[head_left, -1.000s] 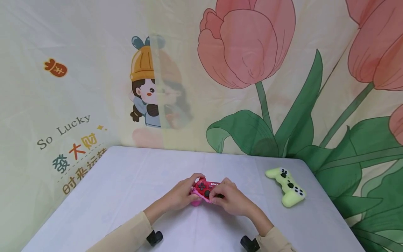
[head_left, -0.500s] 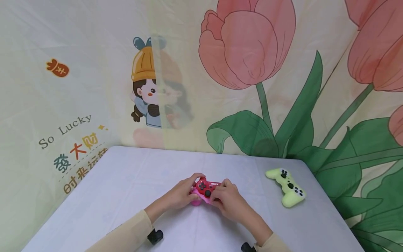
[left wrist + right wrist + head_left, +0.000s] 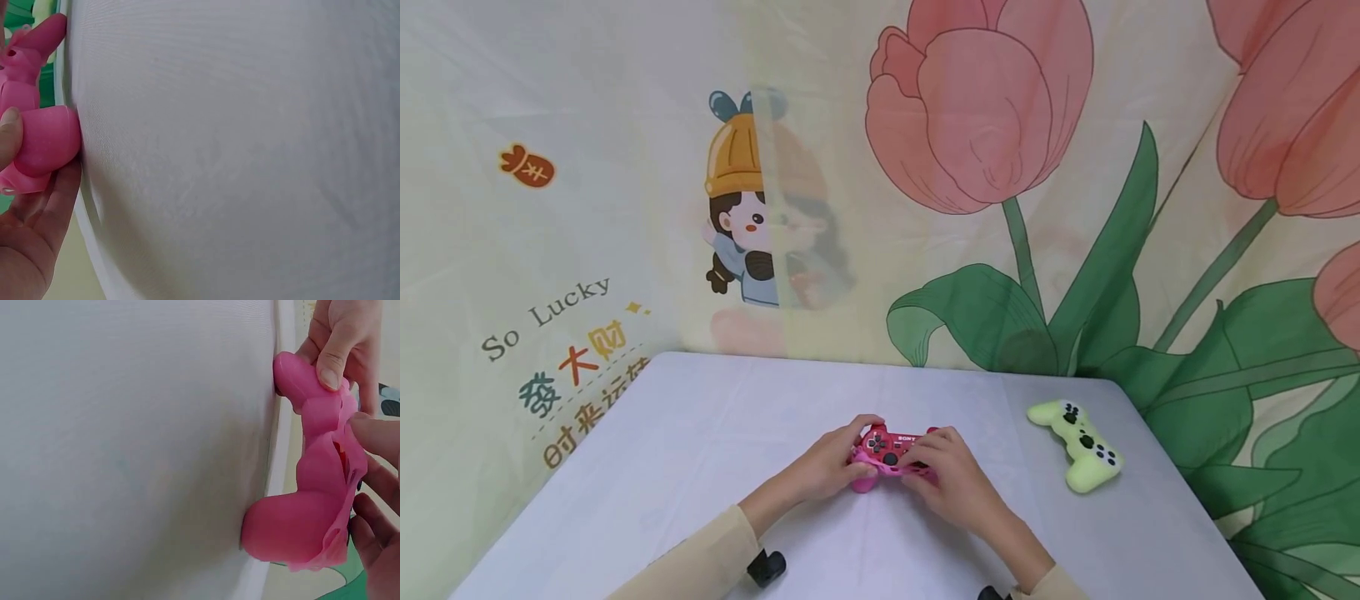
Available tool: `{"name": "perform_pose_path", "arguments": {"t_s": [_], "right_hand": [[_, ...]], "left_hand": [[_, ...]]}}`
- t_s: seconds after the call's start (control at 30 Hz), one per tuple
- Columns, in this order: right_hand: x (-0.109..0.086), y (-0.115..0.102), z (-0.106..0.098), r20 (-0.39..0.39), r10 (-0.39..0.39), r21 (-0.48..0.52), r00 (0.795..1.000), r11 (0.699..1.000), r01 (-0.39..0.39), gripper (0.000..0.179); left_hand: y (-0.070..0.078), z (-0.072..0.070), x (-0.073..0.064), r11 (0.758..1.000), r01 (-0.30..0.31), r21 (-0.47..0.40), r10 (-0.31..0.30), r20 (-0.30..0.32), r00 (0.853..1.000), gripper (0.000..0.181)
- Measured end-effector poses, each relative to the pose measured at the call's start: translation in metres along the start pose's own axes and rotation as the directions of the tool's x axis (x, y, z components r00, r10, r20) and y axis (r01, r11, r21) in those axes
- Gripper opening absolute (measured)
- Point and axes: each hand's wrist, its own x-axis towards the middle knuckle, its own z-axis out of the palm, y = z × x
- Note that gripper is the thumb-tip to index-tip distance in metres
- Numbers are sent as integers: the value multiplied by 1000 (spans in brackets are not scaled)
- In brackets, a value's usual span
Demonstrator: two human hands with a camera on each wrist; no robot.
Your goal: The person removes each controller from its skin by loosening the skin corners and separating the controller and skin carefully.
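Note:
A red SONY game controller (image 3: 880, 440) is partly wrapped in a pink silicone cover (image 3: 320, 465), just at the tabletop. My left hand (image 3: 829, 460) grips its left end, the thumb on the cover's left handle and the fingers round the far side. My right hand (image 3: 958, 485) has its fingers bent over the controller's right face, with the thumb at the cover's near edge. From the right wrist, red shows through a slot in the cover, and its edge looks wrinkled near the right handle. The right-hand buttons are hidden under my fingers.
A pale green game controller (image 3: 1084, 448) lies at the right of the white-covered table (image 3: 737, 417). Behind the table hangs a printed cloth (image 3: 820, 350) with tulips and a cartoon figure. A black wrist mount (image 3: 767, 568) sits under the left sleeve.
My right hand has shifted slightly rightward along the controller, and the pink cover now reaches further along its near edge. The left hand keeps its hold.

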Motion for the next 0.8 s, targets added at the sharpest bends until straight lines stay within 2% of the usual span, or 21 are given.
{"name": "perform_pose_path", "arguments": {"t_s": [0.1, 0.2, 0.33, 0.43, 0.53, 0.63, 0.8], "right_hand": [[-5, 4, -4, -26, 67, 43, 997, 997, -66, 33], [-8, 9, -8, -18, 192, 86, 981, 978, -190, 46], [-13, 15, -13, 56, 353, 151, 934, 921, -358, 65], [-16, 19, -14, 134, 428, 199, 894, 872, -447, 79], [-19, 22, -12, 207, 463, 253, 862, 826, -504, 87], [-20, 23, -9, 250, 477, 279, 843, 798, -534, 89], [-20, 21, -5, 238, 484, 272, 842, 799, -536, 79]], "left_hand": [[0, 0, -1, 1000, 1, 0, -1, -1, 1000, 74], [1, 0, -2, 1000, 12, -6, -12, -2, 1000, 74], [1, 0, -3, 1000, 14, -13, -14, -5, 1000, 72], [2, 0, -3, 1000, 8, -12, -9, -8, 1000, 72], [2, 0, -3, 1000, 11, -15, -12, -10, 1000, 72], [2, 1, -4, 1000, 15, -20, -15, -17, 1000, 72], [3, 4, -5, 999, 22, -36, -23, -36, 999, 72]]}}
